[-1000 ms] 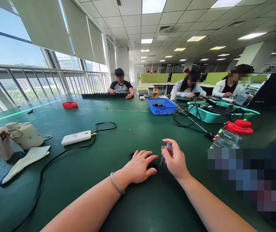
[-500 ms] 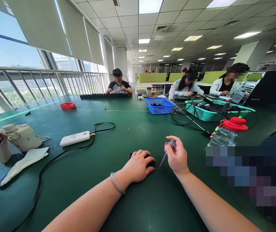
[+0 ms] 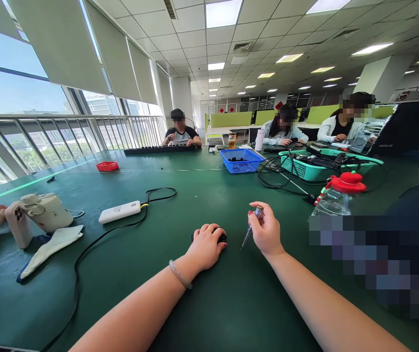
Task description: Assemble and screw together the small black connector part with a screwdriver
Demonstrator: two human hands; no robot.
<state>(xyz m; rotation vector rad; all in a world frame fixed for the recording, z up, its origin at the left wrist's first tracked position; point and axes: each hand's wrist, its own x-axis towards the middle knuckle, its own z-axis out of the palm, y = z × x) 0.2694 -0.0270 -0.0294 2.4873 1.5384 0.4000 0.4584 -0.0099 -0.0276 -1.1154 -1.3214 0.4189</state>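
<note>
My left hand (image 3: 206, 246) is closed over a small black object (image 3: 222, 238) on the green table. The fingers cover most of it, so its kind cannot be made out. A screwdriver (image 3: 246, 236) with a thin shaft and a brass-coloured end cap is held in my right hand (image 3: 267, 231). Its tip slants down and left, stopping a short way right of my left fingers and apart from the black object.
A white power bank-like box (image 3: 120, 212) with a black cable lies to the left, beyond it a cup (image 3: 50, 212) and a phone (image 3: 18, 225). Farther back are a red tray (image 3: 107, 166), a blue basket (image 3: 241, 167) and a teal basket (image 3: 306, 171). A red-lidded bottle (image 3: 336, 198) stands right. Other people sit around.
My left hand has shifted slightly left with the black object, widening the gap to the screwdriver tip. The right hand keeps its grip. The view has tilted a little, and another person's arm shows more at left.
</note>
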